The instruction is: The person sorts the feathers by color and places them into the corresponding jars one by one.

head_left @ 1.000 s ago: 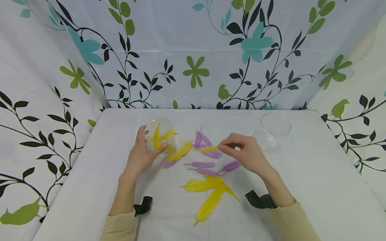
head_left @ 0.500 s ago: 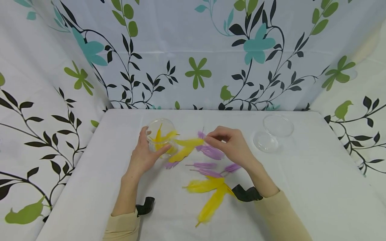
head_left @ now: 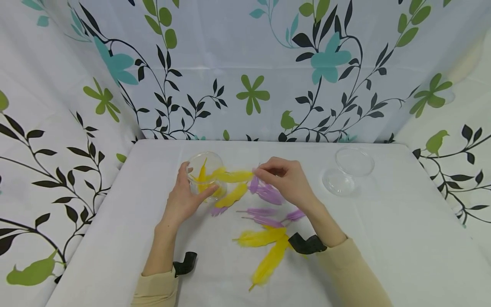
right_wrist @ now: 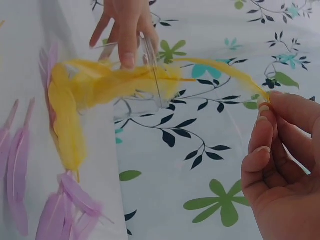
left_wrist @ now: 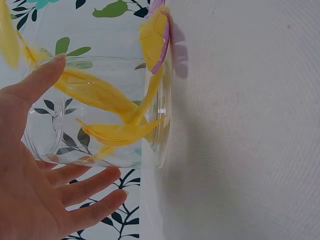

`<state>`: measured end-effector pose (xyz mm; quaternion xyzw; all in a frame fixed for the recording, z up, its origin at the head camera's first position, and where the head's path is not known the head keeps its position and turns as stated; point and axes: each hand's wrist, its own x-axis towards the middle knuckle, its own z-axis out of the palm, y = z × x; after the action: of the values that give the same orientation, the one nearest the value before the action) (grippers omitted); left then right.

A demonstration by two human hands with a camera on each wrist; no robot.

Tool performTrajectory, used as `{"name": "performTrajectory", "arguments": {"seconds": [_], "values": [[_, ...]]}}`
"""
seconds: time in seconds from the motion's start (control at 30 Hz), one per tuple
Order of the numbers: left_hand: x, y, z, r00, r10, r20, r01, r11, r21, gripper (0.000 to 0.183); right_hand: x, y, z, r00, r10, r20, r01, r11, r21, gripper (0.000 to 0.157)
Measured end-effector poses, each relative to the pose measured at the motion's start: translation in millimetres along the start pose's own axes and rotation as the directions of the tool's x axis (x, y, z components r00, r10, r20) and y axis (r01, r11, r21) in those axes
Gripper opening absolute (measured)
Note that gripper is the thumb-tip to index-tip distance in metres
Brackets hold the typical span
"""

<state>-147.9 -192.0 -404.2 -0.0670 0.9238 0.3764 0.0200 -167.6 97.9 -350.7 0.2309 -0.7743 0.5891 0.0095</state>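
Observation:
My left hand (head_left: 184, 198) holds a clear round jar (head_left: 205, 164) at the left of the table, thumb on one side and fingers on the other. Several yellow feathers (left_wrist: 100, 95) lie inside the jar, visible through its wall. Between thumb and fingertips my right hand (head_left: 285, 179) pinches the end of a yellow feather (head_left: 238, 176), whose other end reaches the jar's mouth. In the right wrist view this pinched feather (right_wrist: 225, 67) bends in an arc toward the opening. Just beside the jar, another yellow feather (head_left: 232, 196) lies over a purple one (head_left: 219, 211).
Purple feathers (head_left: 270, 195) lie mid-table, with more purple feathers (head_left: 261, 211) nearer me. Closer still are loose yellow feathers (head_left: 270, 260), partly under the right wrist's black mount (head_left: 307, 244). A second clear jar (head_left: 339, 182) stands at the back right. A patterned curtain (head_left: 249, 64) surrounds the table.
My right hand has moved left with the yellow feather, bringing its free end from over the purple feathers to the jar's mouth. My left hand keeps its hold on the jar.

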Motion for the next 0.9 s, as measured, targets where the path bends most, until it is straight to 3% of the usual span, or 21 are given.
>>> {"name": "performTrajectory", "arguments": {"seconds": [0.27, 0.47, 0.9], "values": [[-0.4, -1.5, 0.2, 1.0, 0.005, -0.007, -0.005, 1.0, -0.004, 0.115, 6.8, 5.8, 17.4, 0.995, 0.074, -0.059, -0.07, 0.995, 0.065, 0.016], [0.6, -2.5, 0.2, 1.0, -0.003, 0.0, 0.003, 1.0, -0.013, 0.115, 13.4, 12.5, 35.1, 0.988, 0.124, -0.092, -0.119, 0.991, 0.058, 0.019], [0.5, -1.2, -0.3, 1.0, 0.001, 0.001, -0.001, 1.0, -0.011, 0.116, 26.4, 11.1, 59.2, 0.971, 0.147, -0.187, -0.142, 0.989, 0.036, 0.02]]}}
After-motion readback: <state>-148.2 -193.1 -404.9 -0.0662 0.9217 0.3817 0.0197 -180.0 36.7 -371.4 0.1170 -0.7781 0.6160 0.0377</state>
